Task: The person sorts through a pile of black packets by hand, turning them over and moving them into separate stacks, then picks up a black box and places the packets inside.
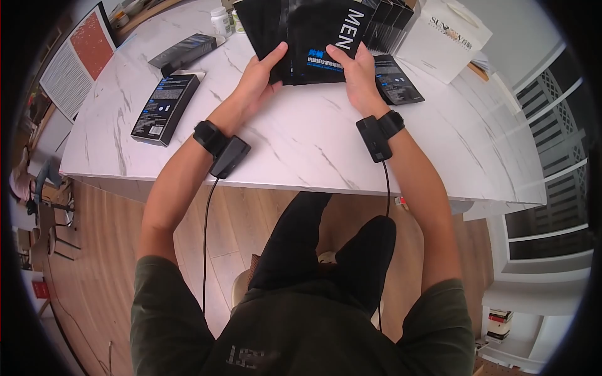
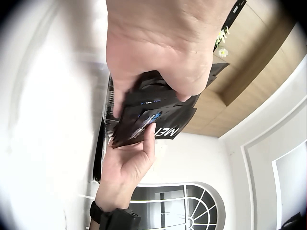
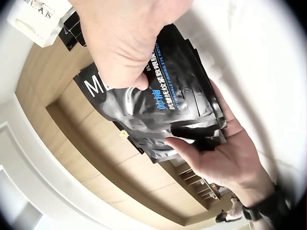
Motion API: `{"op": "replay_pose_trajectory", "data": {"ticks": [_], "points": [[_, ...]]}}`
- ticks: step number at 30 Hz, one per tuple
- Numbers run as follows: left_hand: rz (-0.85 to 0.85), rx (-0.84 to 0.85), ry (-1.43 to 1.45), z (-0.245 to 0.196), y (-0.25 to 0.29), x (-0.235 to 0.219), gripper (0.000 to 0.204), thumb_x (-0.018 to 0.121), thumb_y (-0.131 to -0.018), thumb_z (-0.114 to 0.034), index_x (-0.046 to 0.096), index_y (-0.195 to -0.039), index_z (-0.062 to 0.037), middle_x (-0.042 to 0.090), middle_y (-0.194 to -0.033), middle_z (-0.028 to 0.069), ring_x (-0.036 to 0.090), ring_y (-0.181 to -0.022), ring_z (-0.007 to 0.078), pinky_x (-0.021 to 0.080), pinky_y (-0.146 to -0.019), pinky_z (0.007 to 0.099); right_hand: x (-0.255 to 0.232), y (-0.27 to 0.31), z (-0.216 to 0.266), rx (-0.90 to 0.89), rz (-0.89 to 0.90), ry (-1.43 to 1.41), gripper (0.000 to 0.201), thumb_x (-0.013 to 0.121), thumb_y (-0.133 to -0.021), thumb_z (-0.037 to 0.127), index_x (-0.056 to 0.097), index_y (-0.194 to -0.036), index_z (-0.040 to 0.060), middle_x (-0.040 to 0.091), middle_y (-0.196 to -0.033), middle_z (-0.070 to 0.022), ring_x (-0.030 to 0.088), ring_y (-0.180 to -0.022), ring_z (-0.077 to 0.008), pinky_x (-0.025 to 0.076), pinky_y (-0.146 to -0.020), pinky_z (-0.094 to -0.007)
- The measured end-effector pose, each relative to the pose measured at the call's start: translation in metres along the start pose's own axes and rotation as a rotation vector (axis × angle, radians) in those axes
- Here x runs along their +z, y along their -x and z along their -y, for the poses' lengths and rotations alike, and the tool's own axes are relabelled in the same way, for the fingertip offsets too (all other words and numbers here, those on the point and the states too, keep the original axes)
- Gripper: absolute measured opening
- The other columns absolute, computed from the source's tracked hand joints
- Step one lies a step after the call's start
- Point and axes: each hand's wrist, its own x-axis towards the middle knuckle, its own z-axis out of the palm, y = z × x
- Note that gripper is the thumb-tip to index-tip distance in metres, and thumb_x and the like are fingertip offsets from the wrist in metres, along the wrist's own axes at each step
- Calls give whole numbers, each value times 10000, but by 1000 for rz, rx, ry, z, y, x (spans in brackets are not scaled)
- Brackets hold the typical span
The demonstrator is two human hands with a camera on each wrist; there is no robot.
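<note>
Both hands hold a fanned bunch of black eye patch sachets (image 1: 316, 61) over the table, with white "MEN" and blue lettering facing up. The left hand (image 1: 253, 80) grips the bunch at its left side, thumb on the front. On the right side the right hand (image 1: 361, 76) pinches it, its thumb near the blue print. The right wrist view shows several sachets (image 3: 165, 103) overlapping, with the left hand's fingers (image 3: 232, 112) behind them. In the left wrist view, the left hand (image 2: 163, 43) covers part of the bunch.
A black printed box (image 1: 164, 108) and another black box (image 1: 185, 52) lie at the left. A loose black sachet (image 1: 401, 80) lies beside the right hand. Black boxes (image 1: 387, 28), a white paper bag (image 1: 442, 44) and a white bottle (image 1: 221, 22) stand at the back.
</note>
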Motion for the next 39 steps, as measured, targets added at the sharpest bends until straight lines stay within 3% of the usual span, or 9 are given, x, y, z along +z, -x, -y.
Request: {"op": "replay_pose_trajectory", "data": {"ticks": [4,7,13,16,19,25,31,34,39], "points": [[179,-123,126,2,0,0,420,447,-980,-311,452,-1245,15,568,-1202,149,593,-1077,266,501,-951,439,0,0,1,-36,-24,24,284,669,-807,42,561,-1068,22,637,-1028,-45,584,-929,-121,450,-847,-271],[171,-99,184,7,-5,-4,435,414,-992,-309,433,-1256,36,550,-1220,180,584,-1087,299,491,-961,475,-3,-2,-2,-30,-37,21,306,678,-823,80,559,-1101,28,629,-1065,-42,568,-983,-123,422,-896,-264],[104,23,100,1,2,2,355,505,-957,-207,456,-1221,25,581,-1158,163,624,-1008,269,544,-889,436,-6,-6,-7,-58,-98,-22,289,674,-817,65,560,-1079,23,633,-1039,-55,576,-943,-124,450,-839,-270],[23,63,38,1,1,1,315,572,-917,-167,498,-1166,12,612,-1087,119,645,-939,215,573,-825,377,-6,-5,-5,-61,-83,52,291,676,-819,79,561,-1081,24,633,-1039,-51,573,-940,-122,445,-830,-269],[-46,126,0,4,0,0,289,610,-898,-186,541,-1135,-36,630,-1044,52,636,-903,141,551,-778,304,-6,-5,-5,-52,-89,80,290,678,-819,89,563,-1078,25,635,-1034,-47,573,-928,-121,440,-824,-269],[-124,164,-62,7,-6,-6,290,631,-893,-264,570,-1114,-86,642,-1025,10,616,-911,112,475,-682,269,-4,-3,-4,-44,-104,84,284,682,-828,89,564,-1076,18,635,-1070,-51,574,-968,-123,439,-875,-270],[-101,122,-10,-2,-1,-3,294,589,-919,-280,560,-1132,-79,647,-999,18,636,-843,109,533,-685,247,-10,-7,-9,-94,-141,67,280,676,-834,84,562,-1080,17,632,-1066,-48,571,-973,-123,435,-881,-271],[-56,87,24,2,-4,-6,314,567,-929,-254,538,-1153,-35,643,-1022,60,654,-860,157,580,-688,285,-12,-10,-13,-132,-141,69,267,694,-808,88,544,-1014,10,628,-1002,-54,560,-888,-119,442,-799,-270],[-12,84,31,0,-2,-1,323,553,-935,-227,516,-1171,-9,640,-1032,86,655,-890,183,592,-730,320,-10,-7,-10,-122,-149,106,273,696,-807,90,540,-1015,5,623,-995,-58,556,-887,-119,442,-804,-276]]}}
